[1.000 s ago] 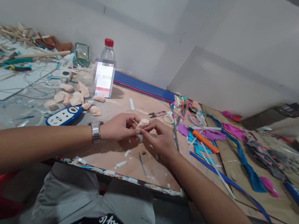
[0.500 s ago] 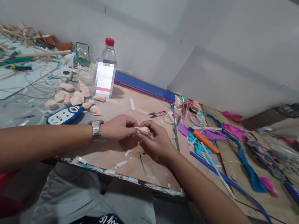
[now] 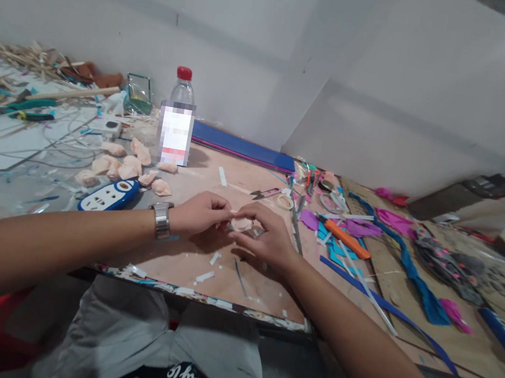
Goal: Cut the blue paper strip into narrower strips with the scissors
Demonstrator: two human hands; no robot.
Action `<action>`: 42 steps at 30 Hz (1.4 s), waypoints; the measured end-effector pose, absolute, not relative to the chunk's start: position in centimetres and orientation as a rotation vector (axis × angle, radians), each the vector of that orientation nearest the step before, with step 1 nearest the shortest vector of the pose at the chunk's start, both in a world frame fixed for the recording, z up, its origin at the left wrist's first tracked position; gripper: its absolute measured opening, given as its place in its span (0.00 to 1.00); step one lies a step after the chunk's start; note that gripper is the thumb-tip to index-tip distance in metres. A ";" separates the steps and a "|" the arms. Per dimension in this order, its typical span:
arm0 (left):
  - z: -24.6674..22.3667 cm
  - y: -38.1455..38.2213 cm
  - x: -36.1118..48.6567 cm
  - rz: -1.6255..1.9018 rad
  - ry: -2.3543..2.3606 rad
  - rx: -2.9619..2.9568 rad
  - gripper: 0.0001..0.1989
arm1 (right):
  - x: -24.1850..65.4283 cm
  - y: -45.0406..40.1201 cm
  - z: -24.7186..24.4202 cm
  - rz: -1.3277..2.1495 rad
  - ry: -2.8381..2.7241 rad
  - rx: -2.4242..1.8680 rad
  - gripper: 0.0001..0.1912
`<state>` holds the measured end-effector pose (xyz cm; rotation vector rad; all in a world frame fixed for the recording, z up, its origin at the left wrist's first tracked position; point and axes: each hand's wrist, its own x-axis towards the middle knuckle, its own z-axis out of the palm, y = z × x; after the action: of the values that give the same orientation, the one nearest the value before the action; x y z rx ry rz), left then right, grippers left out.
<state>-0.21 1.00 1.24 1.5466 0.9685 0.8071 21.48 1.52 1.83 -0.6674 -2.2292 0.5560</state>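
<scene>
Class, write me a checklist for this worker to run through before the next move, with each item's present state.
1. Peach piece held up at the left hand: ok.
2. Right hand gripping it firmly: cannot tell; its fingers curve around the piece.
3. Work surface under the hands free of scraps: not ok; white strips lie there.
4. Pink-handled snips lying apart from both hands: ok.
5. Bottle upright, with its red cap on: ok.
</scene>
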 end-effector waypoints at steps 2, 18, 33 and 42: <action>1.4 1.0 -0.2 0.805 0.951 1.499 0.19 | 21.5 1.6 1.7 0.520 -2.223 -0.647 0.10; 1.6 0.8 0.1 0.790 0.868 1.356 0.14 | 21.4 1.5 1.5 0.427 -2.147 -0.661 0.03; 1.0 1.0 -0.1 0.824 0.915 1.458 0.12 | 21.3 1.2 1.5 0.431 -2.146 -0.695 0.05; 0.5 0.7 -0.2 1.024 0.891 1.662 0.13 | 21.4 1.1 1.5 0.492 -2.065 -0.798 0.08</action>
<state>-0.17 0.66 0.51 1.6620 0.8913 1.0236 21.42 1.06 1.49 -0.7984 -2.0646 0.4919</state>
